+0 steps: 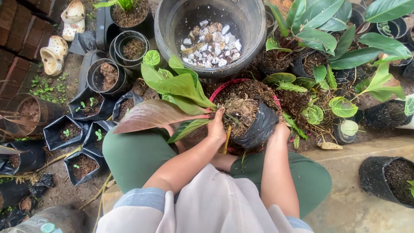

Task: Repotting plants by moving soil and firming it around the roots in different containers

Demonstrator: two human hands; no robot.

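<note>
My left hand [217, 126] grips the base of a leafy plant [179, 92] where its stems meet the root ball [241, 108]. The plant lies tipped to the left, with broad green leaves and one brownish-red leaf. My right hand [279, 131] presses on the black plastic grow bag [258, 129] that wraps the root ball and fibrous soil. The bag rests tilted over a red-rimmed basin [224, 85] of soil, just above my knees in green trousers.
A large black pot [254, 26] holding white stone chips stands behind. Small black bags with seedlings [71, 131] and round pots of soil sit at left. Leafy potted plants [327, 39] crowd the right. Another soil-filled black bag [388, 179] sits on paving at right. Sandals lie top left.
</note>
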